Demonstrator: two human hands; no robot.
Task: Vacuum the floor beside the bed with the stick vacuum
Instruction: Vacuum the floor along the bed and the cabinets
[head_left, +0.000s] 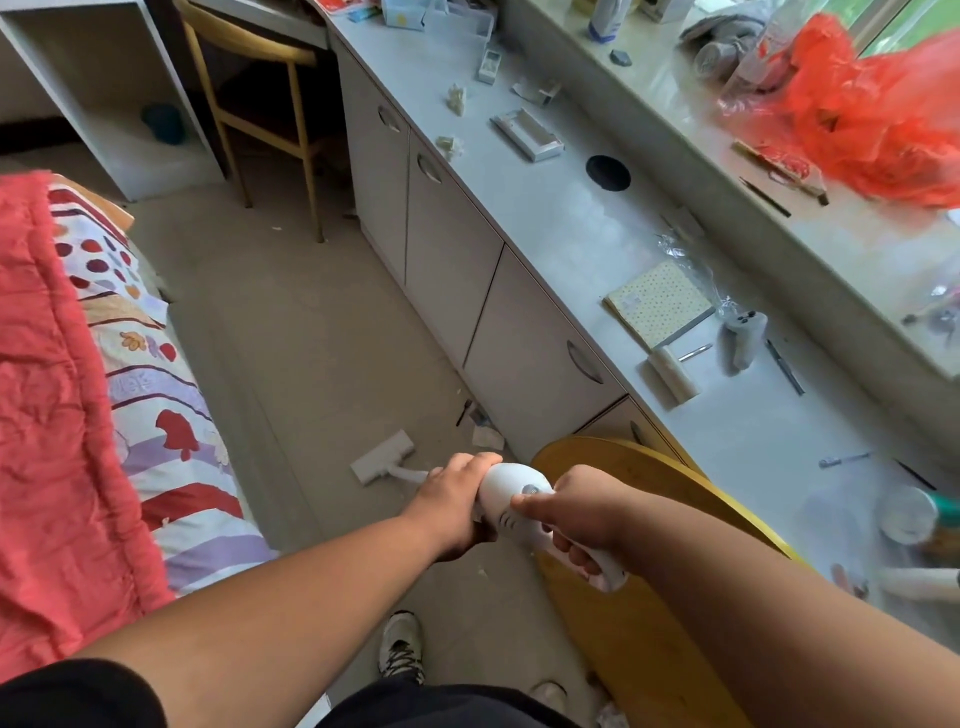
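Observation:
I hold a white stick vacuum (511, 491) with both hands, low and in front of me. My left hand (454, 499) wraps the front of its body, and my right hand (582, 512) grips the rear handle with the thumb on top. Its flat white floor head (382, 456) rests on the grey floor (311, 332) between the bed and the cabinets. The bed (150, 415) lies on the left under a patterned sheet and a red blanket (47, 415). My hands hide most of the tube.
White cabinets (452, 249) with a cluttered countertop run along the right. Paper scraps and debris (480, 426) lie at the cabinet base. A round wooden stool (639, 597) stands under my right arm. A chair (260, 104) stands at the far end. My shoe (400, 647) is below.

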